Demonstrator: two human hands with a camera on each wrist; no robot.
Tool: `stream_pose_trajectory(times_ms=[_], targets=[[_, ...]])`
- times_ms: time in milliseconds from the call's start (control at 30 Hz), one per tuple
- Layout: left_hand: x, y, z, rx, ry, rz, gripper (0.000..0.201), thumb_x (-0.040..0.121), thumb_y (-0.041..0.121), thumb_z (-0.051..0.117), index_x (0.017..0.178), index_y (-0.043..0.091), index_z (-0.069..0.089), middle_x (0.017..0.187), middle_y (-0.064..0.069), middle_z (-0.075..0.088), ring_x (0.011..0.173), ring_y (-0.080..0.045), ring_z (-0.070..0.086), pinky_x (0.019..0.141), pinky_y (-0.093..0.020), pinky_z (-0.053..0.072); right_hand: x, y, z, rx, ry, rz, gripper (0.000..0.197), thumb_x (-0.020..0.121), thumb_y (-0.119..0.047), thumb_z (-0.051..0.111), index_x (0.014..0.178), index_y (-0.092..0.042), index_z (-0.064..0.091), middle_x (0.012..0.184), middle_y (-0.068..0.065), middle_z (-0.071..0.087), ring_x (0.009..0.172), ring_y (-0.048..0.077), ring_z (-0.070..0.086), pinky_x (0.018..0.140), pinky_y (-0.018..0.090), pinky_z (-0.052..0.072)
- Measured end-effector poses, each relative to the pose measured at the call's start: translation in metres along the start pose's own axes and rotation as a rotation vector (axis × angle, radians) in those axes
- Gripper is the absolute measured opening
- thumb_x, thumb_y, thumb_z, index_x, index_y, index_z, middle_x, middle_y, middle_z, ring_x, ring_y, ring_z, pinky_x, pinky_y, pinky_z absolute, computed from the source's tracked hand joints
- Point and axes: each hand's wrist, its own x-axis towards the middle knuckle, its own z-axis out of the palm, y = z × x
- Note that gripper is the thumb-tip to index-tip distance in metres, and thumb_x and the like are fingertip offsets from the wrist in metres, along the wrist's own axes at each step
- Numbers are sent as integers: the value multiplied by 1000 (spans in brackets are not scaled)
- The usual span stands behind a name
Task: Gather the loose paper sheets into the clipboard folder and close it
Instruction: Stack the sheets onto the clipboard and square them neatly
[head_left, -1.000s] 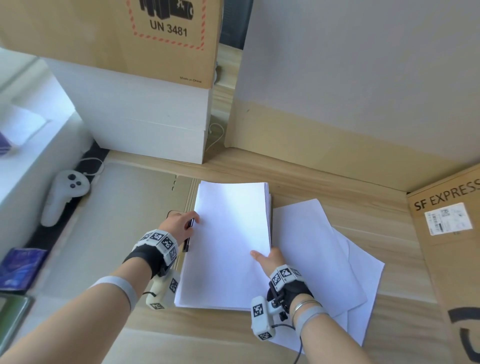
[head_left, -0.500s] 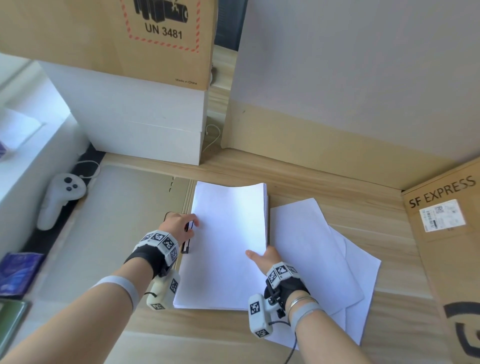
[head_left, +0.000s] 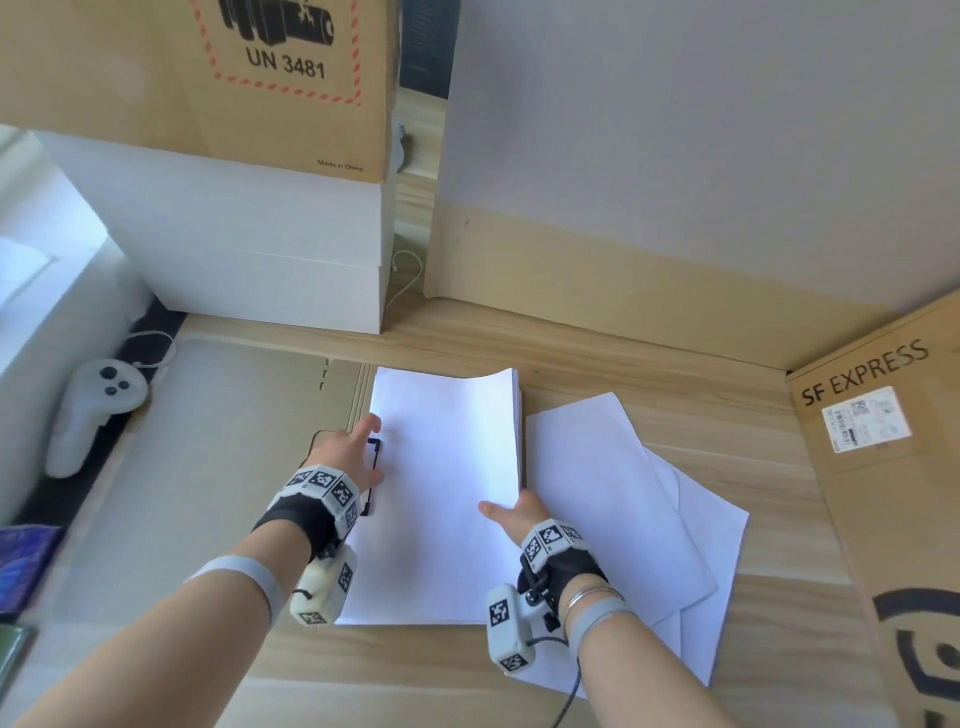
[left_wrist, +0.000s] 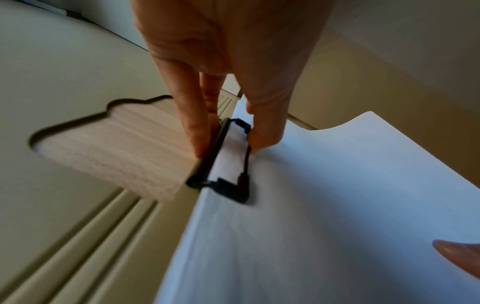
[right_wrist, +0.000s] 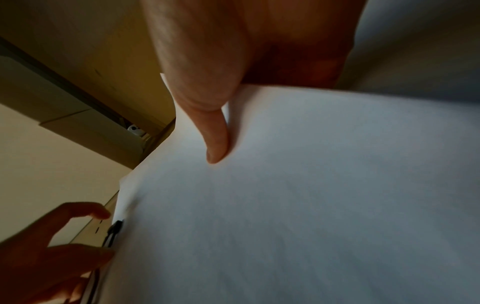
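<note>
Left grip (head_left: 349, 453) on black clip (left_wrist: 228, 164), right grip (head_left: 511, 512) on paper stack (head_left: 441, 493), loose sheets (head_left: 623, 509) beside

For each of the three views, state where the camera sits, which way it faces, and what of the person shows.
Head: above, looking down at the paper stack; both forearms and hands show.
Left wrist: along the left hand at the black clip.
Right wrist: along the right hand, thumb on the paper stack.
Shared: the stack and clip appear in all three.
</note>
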Motion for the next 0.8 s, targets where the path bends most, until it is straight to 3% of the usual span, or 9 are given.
stream_pose_trajectory(times_ms=[67,167,267,333,400,467,567,700,800], targets=[[1,0,1,5,6,-12,51,80,22,60,125,22,37,90,-7,51,90,-26,45,72,-32,46,1,1,-1,25,-27,-5,79,83,-47,61,143,-6,28,148,9,38,134,27,40,109,35,34],[2,1,0,27,-8,-12,51,80,24,61,126,21,39,104,-13,59,103,-30,52,78,-32,47,2,2,-6,110,0,-81,62,79,-46,64,128,-10,53,130,8,59,118,26,57,104,38,43],[3,3,-1,23,-21,-42,49,81,25,61,126,22,41,109,-15,57,107,-32,52,85,-32,47,3,6,-23,254,122,-118,18,85,-32,61,88,-15,65,79,6,70,65,19,68,68,31,58],[2,9,0,0,22,-79,46,81,25,60,124,24,43,113,-14,51,106,-34,51,90,-36,49,3,11,-43,343,236,-98,15,88,-22,57,74,-18,57,60,3,62,41,11,55,43,20,47],[0,20,4,-12,90,-99,42,83,26,57,123,26,44,118,-11,43,107,-35,47,95,-40,45,6,21,-65,312,363,-81,17,88,-18,57,71,-18,56,66,6,64,53,18,58,51,21,49],[-2,37,8,4,127,-54,40,85,25,56,124,26,45,124,-10,38,112,-33,41,96,-38,41,9,36,-86,205,452,-41,4,86,-17,58,86,-16,61,96,11,68,87,28,63,77,26,50],[-5,65,16,24,143,41,38,86,25,54,124,26,48,132,-8,36,120,-31,36,98,-36,39,14,61,-113,102,509,84,35,83,-24,62,117,-20,54,131,10,47,120,34,46,101,37,39],[-8,100,33,46,75,133,34,90,24,49,124,27,51,140,-2,37,130,-27,32,103,-37,38,17,90,-133,56,441,201,74,77,-34,70,139,-25,32,142,9,33,131,35,33,108,49,33],[-10,119,48,37,-6,170,33,91,22,47,123,26,53,140,-1,41,131,-25,34,104,-37,38,22,104,-136,-2,401,228,86,72,-38,75,141,-27,26,141,9,34,133,33,33,107,50,35]])
